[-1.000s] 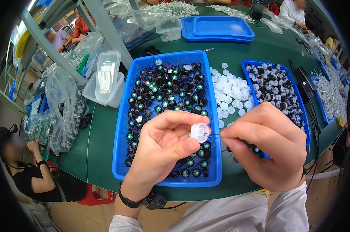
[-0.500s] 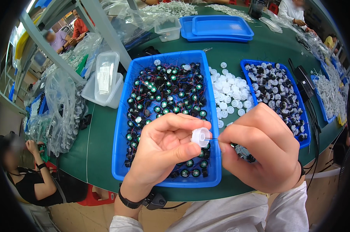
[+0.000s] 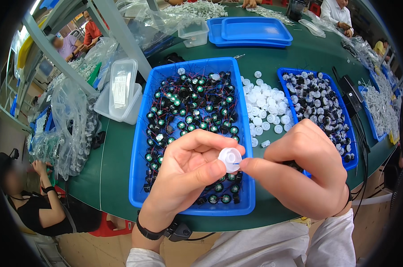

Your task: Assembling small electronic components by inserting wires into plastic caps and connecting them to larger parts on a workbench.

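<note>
A: Where's the white cap (image 3: 230,159)?

B: Over the near end of the blue tray (image 3: 139,178), pinched in the left hand (image 3: 188,171) fingers; the right hand (image 3: 306,171) fingers close on its rim

A: Advice?

B: Hold it square, press evenly

We held a small cap (image 3: 230,159) between our left hand (image 3: 188,171) and right hand (image 3: 308,171), above the near end of the middle tray (image 3: 139,178) of wired parts. To its right loose caps (image 3: 264,107) lay on the bench (image 3: 112,155), then a second tray (image 3: 350,147). Left of the middle tray stood clear tubs (image 3: 121,91); behind, stacked trays (image 3: 255,31).
</note>
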A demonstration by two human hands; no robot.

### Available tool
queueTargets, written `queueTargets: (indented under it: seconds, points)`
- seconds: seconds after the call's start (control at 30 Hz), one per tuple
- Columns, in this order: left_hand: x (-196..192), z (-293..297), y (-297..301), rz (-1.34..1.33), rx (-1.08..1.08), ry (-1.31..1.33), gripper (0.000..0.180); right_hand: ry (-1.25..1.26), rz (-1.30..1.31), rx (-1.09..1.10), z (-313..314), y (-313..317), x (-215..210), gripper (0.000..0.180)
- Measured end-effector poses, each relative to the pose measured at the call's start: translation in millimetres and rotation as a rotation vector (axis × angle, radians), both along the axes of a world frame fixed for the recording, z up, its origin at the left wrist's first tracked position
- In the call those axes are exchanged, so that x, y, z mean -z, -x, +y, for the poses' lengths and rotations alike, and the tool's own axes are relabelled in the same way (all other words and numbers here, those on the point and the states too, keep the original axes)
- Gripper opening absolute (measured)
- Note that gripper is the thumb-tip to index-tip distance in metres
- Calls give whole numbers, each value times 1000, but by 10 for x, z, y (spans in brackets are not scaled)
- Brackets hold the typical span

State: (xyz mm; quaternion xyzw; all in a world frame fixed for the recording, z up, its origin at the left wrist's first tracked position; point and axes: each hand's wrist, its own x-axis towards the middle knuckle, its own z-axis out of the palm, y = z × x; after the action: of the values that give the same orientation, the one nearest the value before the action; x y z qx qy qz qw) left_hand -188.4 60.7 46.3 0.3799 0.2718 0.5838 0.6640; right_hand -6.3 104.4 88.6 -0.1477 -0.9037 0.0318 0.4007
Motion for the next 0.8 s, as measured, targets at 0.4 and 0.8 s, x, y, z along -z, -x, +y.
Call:
queueTargets:
  seconds: [0.4, 0.8]
  points:
    - [101, 35, 19, -192, 106, -102, 29, -73, -25, -6, -6, 28, 38, 24]
    - [122, 49, 20, -122, 19, -166, 32, 40, 33, -6, 45, 45, 97, 21]
